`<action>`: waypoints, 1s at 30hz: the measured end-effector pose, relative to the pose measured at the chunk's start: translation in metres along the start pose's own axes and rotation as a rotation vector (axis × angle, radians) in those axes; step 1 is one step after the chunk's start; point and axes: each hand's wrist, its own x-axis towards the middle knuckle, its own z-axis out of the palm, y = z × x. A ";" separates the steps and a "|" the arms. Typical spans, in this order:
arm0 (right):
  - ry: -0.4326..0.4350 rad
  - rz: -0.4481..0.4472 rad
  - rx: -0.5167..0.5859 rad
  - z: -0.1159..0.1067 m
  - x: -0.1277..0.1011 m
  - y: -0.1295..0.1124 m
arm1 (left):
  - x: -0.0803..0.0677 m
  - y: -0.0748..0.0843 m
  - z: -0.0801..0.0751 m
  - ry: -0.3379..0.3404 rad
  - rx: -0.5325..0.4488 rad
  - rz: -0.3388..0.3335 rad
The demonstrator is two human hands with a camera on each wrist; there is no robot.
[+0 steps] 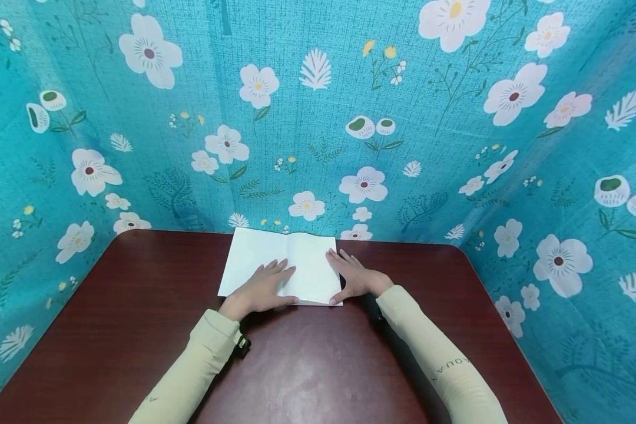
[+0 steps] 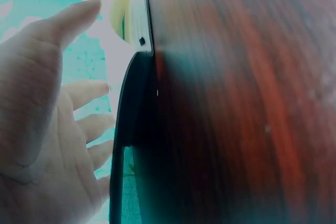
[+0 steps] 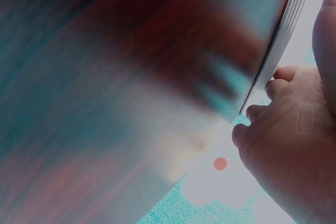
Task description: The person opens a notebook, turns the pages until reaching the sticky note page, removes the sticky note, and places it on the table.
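An open book (image 1: pixel 311 262) with blank white pages lies near the table's far edge. My left hand (image 1: pixel 262 287) rests across its lower middle, fingers spread over the left page and thumb along the near edge. In the left wrist view, the left hand (image 2: pixel 50 114) shows its palm and extended fingers beside the book's page edges (image 2: pixel 137 19). At the book's right side, my right hand (image 1: pixel 357 277) touches the page margin with spread fingers, its thumb at the near right corner. The right wrist view has that hand's fingertips (image 3: pixel 254 113) against the book's edge (image 3: pixel 278 45).
The dark red-brown table (image 1: pixel 307 365) has a glossy top with rounded far corners. A blue-green floral curtain (image 1: pixel 297 129) hangs behind it and along both sides. A small black device (image 1: pixel 242 346) sits at the left wrist, under the pale sleeve (image 1: pixel 201 359).
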 end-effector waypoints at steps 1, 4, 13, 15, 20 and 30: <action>-0.002 -0.001 -0.003 0.000 0.000 0.000 | 0.000 0.001 0.000 -0.001 0.007 0.004; -0.005 -0.008 -0.002 0.000 0.001 0.001 | 0.001 0.004 0.000 -0.003 0.032 0.009; 0.012 -0.017 0.010 -0.001 -0.002 0.001 | -0.001 0.006 0.002 0.014 0.068 0.029; 0.020 -0.019 0.016 -0.001 -0.002 0.002 | -0.001 0.007 0.003 0.024 0.071 0.040; 0.025 -0.013 0.014 0.001 -0.002 0.006 | -0.004 0.011 0.003 0.024 0.070 0.051; 0.038 0.000 0.012 0.002 -0.006 0.011 | -0.002 0.012 0.004 0.110 0.099 0.171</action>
